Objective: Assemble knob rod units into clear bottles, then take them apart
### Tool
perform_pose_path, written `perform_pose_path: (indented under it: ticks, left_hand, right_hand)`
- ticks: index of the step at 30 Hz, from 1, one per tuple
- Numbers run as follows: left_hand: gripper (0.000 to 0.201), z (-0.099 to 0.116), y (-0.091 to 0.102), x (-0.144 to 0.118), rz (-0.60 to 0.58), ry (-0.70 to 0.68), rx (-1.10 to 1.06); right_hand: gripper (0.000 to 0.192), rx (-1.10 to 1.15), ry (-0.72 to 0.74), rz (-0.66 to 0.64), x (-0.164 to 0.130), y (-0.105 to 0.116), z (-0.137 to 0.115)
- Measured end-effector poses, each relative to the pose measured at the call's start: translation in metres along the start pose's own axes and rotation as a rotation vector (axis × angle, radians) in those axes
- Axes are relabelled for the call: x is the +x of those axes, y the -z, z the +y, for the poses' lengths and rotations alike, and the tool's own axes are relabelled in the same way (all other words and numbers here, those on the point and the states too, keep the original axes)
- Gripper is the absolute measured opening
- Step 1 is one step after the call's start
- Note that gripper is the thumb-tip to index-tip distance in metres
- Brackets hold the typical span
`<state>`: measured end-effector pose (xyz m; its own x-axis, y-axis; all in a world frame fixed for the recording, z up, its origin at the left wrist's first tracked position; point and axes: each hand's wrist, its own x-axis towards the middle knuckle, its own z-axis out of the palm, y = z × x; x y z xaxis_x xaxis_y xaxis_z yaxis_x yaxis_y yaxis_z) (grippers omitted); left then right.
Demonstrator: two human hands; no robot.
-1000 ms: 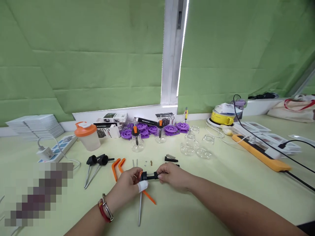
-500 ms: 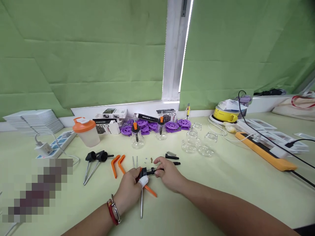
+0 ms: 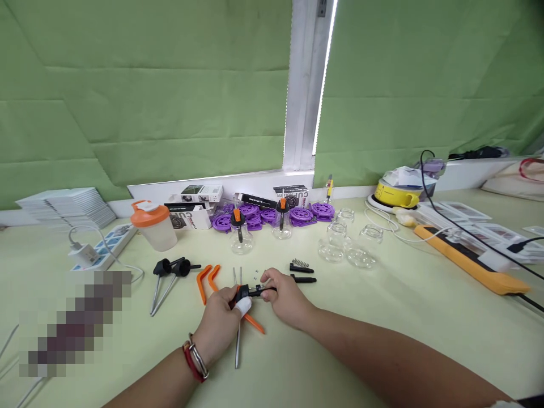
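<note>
1. Black assembly [image 3: 242, 293] sits between the left hand [image 3: 221, 320] and the right hand [image 3: 289, 297], over the table [image 3: 391, 300].
2. Left fingers grip its thicker end; a white wrap [image 3: 243, 306] covers that thumb.
3. Right fingers pinch its narrow end.
4. From here I see 1 orange handle [image 3: 255, 324] and 1 metal rod [image 3: 237, 348] jutting out beneath the left hand.
5. Beyond the right hand lie 2 black pieces [image 3: 305, 279] and 1 spring [image 3: 301, 263].

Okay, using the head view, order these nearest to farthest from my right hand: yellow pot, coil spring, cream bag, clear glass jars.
From your right hand:
1. Coil spring, just beyond it, slightly right.
2. Clear glass jars, farther back, to the right.
3. Yellow pot, back right.
4. Cream bag, far right, cut off by the view.
</note>
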<state>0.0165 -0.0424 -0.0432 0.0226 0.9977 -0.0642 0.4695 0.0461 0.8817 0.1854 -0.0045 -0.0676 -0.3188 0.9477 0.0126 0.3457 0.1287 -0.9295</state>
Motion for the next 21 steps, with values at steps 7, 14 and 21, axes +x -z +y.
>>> perform_pose_path:
  ticks: [7,14,21]
  left_hand:
    - [0.022,-0.0019,0.0042,0.0040,0.008,0.033,-0.023]
    - [0.021,-0.0015,0.0036,0.0033,0.019,0.034,-0.027]
    - [0.019,-0.0008,0.0021,0.0033,0.044,0.045,-0.051]
  right_hand:
    - [0.013,0.005,0.025,-0.004,0.0073,-0.0054,0.0022]
    - [0.013,0.014,0.007,-0.010,0.0066,-0.0040,-0.0004]
    - [0.012,0.013,0.019,-0.001,0.0051,-0.0039,-0.0011]
